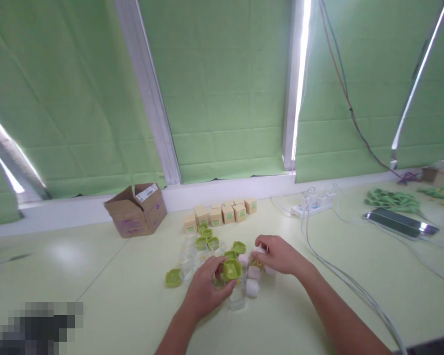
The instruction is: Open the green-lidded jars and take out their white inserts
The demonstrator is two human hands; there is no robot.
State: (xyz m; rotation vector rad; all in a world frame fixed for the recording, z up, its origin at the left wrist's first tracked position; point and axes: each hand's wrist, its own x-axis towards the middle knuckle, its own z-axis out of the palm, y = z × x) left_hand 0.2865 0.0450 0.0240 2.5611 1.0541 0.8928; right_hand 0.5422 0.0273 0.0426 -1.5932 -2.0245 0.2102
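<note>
My left hand [206,287] grips a small square green tray [232,269], tilted so that its hollow side faces me. Beside it, my right hand [276,254] has its fingers bent around a white rounded piece [259,250] in the cluster of white and pale pink pieces. One such white piece [252,288] lies nearer to me. A clear plastic container [238,298] sits just below the held tray. More green trays [173,277] and clear containers [188,256] are spread to the left and behind my hands. Small yellow bits [256,263] show between the white pieces.
Several small tan boxes [216,216] stand in a group at the back. An opened cardboard carton [140,212] is at back left. To the right are a white power strip [313,204], loose cables [350,268], a dark phone-like device [399,223] and a green cloth bundle [392,199].
</note>
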